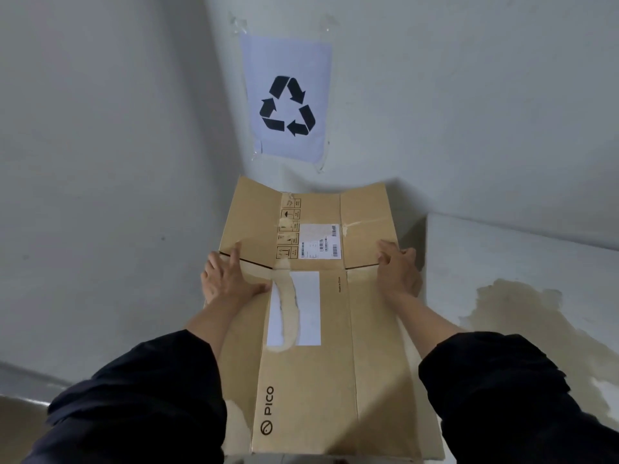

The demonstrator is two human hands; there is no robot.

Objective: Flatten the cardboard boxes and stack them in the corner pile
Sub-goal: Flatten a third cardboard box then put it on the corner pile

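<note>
Two grey walls meet at a far corner under a taped recycling sign [287, 101]; the flattened brown cardboard box [311, 329] lies there, already collapsed. The left hand [227, 277] presses flat-fingered, the right hand [398, 271] curls round its right edge (other boxes unseen)

Two pale grey walls [100, 128] are seen meeting in a corner at the far centre. A white paper sheet [288, 98], printed with a black recycling symbol [287, 106], is taped to the right-hand wall just beside the corner. A low pale ledge [502, 249] runs along the right. A yellowish-brown stain [522, 316] is spread across the floor at right. Lighting is soft and even.
</note>
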